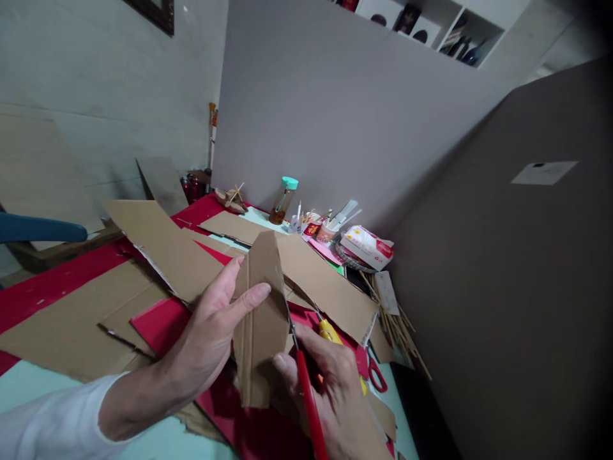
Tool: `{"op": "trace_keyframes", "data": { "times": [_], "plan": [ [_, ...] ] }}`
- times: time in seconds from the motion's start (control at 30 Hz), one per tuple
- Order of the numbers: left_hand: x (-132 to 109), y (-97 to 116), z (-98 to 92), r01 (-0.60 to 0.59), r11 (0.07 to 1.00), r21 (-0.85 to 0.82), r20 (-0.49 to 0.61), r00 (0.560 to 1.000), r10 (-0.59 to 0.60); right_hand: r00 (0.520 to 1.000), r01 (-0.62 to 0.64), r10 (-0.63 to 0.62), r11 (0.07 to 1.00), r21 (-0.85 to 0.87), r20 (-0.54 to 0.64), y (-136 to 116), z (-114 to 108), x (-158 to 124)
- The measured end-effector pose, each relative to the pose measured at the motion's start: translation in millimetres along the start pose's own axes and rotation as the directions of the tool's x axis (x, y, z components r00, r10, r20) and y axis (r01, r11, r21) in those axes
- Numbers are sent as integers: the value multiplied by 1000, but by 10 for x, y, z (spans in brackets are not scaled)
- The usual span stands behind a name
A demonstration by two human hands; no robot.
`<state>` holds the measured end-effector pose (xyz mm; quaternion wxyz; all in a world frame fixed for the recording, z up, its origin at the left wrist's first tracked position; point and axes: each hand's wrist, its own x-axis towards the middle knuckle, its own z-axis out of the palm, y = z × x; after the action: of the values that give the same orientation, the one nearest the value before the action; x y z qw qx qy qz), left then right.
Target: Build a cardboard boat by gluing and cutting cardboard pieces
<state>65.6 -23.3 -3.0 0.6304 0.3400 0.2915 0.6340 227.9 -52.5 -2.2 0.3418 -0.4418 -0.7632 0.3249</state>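
Observation:
My left hand [215, 326] grips an upright, narrow piece of brown cardboard [261, 319], with the thumb across its face and the fingers behind it. Vertical creases run down the piece, and its top comes to a blunt point. My right hand [330, 383] is closed round red-handled scissors [306, 390]. Their blades point up along the right edge of the cardboard piece. Just behind my right hand lies a yellow tool [330, 331], partly hidden by the hand.
Large cardboard sheets [335, 287] cover much of the red and pale green table. A second pair of red scissors [377, 375] lies at the right, near thin wooden sticks [395, 332]. Farther back stand a bottle [282, 203], cups of tools [326, 231] and a tissue pack [368, 246].

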Motion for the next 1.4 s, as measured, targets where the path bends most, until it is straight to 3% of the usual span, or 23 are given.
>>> {"op": "trace_keyframes", "data": {
  "times": [0.23,0.33,0.5,0.77,0.93,1.17,1.4],
  "plan": [
    [-10,-9,-25,-32,999,30,-4,999,32,999,33,-33,999,-21,1,-17,-18,-9],
    [-8,-49,-57,-79,991,105,62,995,73,1000,15,-16,999,-50,-26,7,-35,7],
    [-75,-107,-63,-108,981,164,158,984,82,999,31,-30,999,43,-25,15,-56,23],
    [-95,-111,-78,-90,974,210,100,993,70,1000,-12,12,1000,4,9,13,-60,11],
    [-50,-137,-90,-117,962,249,126,988,88,996,-88,90,994,-65,25,0,-84,9],
    [-55,-150,-77,-75,944,322,150,988,27,1000,-9,7,996,-94,-25,21,-85,28],
    [-72,-135,-59,-100,940,325,178,983,43,997,-43,36,995,-92,-72,28,-81,15]
  ]
}}
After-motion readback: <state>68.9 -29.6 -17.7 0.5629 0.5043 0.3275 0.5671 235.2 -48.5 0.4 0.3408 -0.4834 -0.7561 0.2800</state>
